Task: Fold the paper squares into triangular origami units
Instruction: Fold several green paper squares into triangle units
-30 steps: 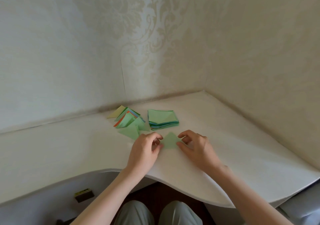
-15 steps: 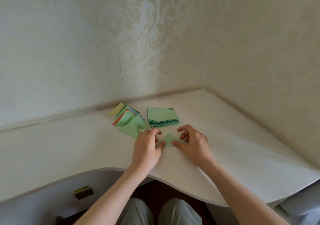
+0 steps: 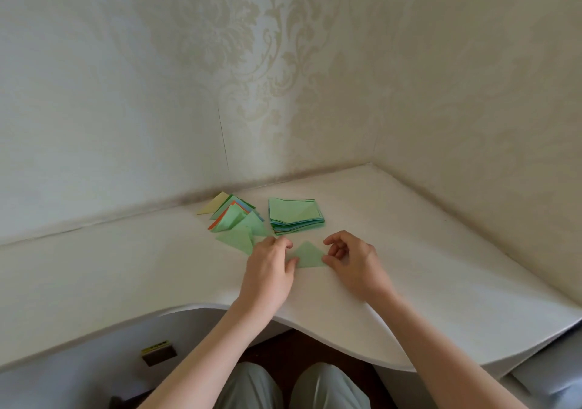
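A light green paper folded into a triangle [image 3: 308, 256] lies flat on the white desk [image 3: 126, 276] between my hands. My left hand [image 3: 271, 267] pinches its left corner with thumb and fingers. My right hand [image 3: 352, 259] presses its right corner with thumb and curled fingers. Behind it sits a stack of paper squares [image 3: 294, 215], green on top. To the left of the stack lies a loose pile of folded triangles [image 3: 236, 219], mostly green, with orange, blue and pale yellow edges showing.
The desk fits into a wallpapered corner, with walls close behind and to the right. Its curved front edge [image 3: 315, 326] runs just below my wrists. My knees [image 3: 289, 386] and a small dark box [image 3: 159, 352] show under the desk.
My hands closed in over the green triangle, then drew slightly apart again, so more of the triangle shows now. The stack and the pile have not moved.
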A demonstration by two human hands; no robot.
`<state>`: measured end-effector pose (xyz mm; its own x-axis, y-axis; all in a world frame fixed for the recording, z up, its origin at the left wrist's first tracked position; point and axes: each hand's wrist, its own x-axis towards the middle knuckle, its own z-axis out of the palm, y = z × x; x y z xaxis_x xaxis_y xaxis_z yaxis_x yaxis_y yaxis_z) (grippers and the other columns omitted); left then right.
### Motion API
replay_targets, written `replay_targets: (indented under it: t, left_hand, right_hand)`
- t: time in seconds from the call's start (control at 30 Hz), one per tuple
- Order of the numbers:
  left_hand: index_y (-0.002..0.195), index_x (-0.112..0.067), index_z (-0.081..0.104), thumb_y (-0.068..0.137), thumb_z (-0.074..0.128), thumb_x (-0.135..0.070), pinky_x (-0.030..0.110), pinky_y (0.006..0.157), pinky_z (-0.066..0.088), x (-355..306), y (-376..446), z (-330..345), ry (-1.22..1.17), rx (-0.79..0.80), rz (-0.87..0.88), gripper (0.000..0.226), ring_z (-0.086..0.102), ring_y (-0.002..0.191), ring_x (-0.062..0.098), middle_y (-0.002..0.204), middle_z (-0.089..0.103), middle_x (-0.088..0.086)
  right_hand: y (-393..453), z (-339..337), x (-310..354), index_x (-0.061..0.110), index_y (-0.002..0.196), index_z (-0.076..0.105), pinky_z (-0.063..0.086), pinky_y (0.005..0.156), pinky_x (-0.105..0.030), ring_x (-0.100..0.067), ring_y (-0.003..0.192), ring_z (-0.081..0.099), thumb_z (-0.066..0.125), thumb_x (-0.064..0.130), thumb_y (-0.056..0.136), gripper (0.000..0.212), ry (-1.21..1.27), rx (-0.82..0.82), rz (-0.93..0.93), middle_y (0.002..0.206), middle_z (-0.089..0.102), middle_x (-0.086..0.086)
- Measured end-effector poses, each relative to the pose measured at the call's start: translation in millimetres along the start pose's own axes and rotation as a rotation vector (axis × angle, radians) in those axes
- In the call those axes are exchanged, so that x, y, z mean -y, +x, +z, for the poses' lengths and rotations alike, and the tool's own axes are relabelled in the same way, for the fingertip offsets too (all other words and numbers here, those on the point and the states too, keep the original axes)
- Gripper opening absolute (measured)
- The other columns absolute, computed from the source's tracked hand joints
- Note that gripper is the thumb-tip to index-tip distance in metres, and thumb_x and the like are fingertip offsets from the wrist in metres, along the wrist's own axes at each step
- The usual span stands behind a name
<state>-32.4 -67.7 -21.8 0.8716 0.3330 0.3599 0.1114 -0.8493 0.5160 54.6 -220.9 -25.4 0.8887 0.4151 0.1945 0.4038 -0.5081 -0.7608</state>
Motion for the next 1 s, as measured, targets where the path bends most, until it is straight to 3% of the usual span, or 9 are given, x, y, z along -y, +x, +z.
replay_targets:
  t: [0.1,0.2,0.47,0.6,0.7,0.83,1.0]
  left_hand:
    - [0.116,-0.013,0.057,0.089,0.063,-0.032,0.029,0.08,0.04,-12.1,2.3,5.0,0.094,0.014,-0.034,0.034,0.051,0.102,0.023,0.112,0.055,0.005]
    - [0.117,-0.015,0.057,0.086,0.067,-0.03,0.024,0.077,0.037,-14.7,7.1,7.8,0.043,0.057,-0.103,0.036,0.054,0.101,0.023,0.113,0.053,0.006]
    - [0.11,-0.022,0.061,0.087,0.067,-0.016,0.017,0.069,0.035,-13.3,10.3,5.6,-0.113,0.069,-0.092,0.025,0.05,0.083,0.007,0.096,0.058,-0.011]
    - [0.106,-0.028,0.064,0.088,0.065,-0.014,0.023,0.07,0.045,-4.1,6.0,-6.9,-0.217,0.013,-0.089,0.023,0.059,0.083,0.009,0.088,0.062,-0.011]
    - [0.105,-0.031,0.064,0.087,0.066,-0.014,0.023,0.068,0.044,19.0,4.2,-25.4,-0.225,-0.06,-0.104,0.025,0.058,0.078,0.009,0.084,0.06,-0.01]
    - [0.104,-0.033,0.06,0.086,0.068,-0.014,0.028,0.07,0.048,57.2,1.4,-48.1,-0.205,-0.089,-0.185,0.028,0.061,0.077,0.011,0.084,0.064,-0.007]
    - [0.098,-0.026,0.057,0.083,0.07,-0.01,0.025,0.067,0.042,85.5,1.3,-58.3,-0.16,-0.124,-0.217,0.025,0.059,0.077,0.01,0.085,0.064,-0.007]
  right_hand:
    - [-1.0,0.6,-0.8,0.018,0.095,0.065,0.046,0.076,-0.026,-0.011,0.071,0.054,0.074,0.01,0.076,0.022,-0.012,-0.007,-0.018,0.075,0.059,0.01]
    - [-1.2,0.3,-1.9,0.019,0.095,0.065,0.046,0.074,-0.024,-0.01,0.071,0.054,0.074,0.011,0.076,0.022,-0.016,-0.012,-0.028,0.075,0.059,0.01]
    - [4.3,0.2,0.2,0.024,0.09,0.065,0.051,0.077,-0.031,-0.008,0.071,0.056,0.074,0.012,0.073,0.023,-0.042,0.008,-0.003,0.075,0.06,0.014]
    - [17.5,0.6,16.1,0.024,0.087,0.066,0.05,0.071,-0.028,-0.008,0.073,0.057,0.074,0.017,0.073,0.018,-0.099,-0.072,-0.104,0.083,0.062,0.013]
    - [30.5,12.5,27.5,0.018,0.096,0.069,0.049,0.082,-0.034,-0.012,0.085,0.061,0.069,0.019,0.081,0.016,-0.138,-0.144,-0.213,0.094,0.067,0.004]
    - [48.8,28.1,40.3,0.013,0.117,0.064,0.044,0.097,-0.037,-0.022,0.11,0.059,0.065,0.021,0.085,0.033,-0.292,-0.101,-0.285,0.117,0.066,-0.003]
    - [63.7,46.5,49.0,0.017,0.125,0.057,0.033,0.104,-0.035,-0.024,0.113,0.055,0.059,0.034,0.089,0.04,-0.47,0.026,-0.279,0.123,0.063,-0.001]
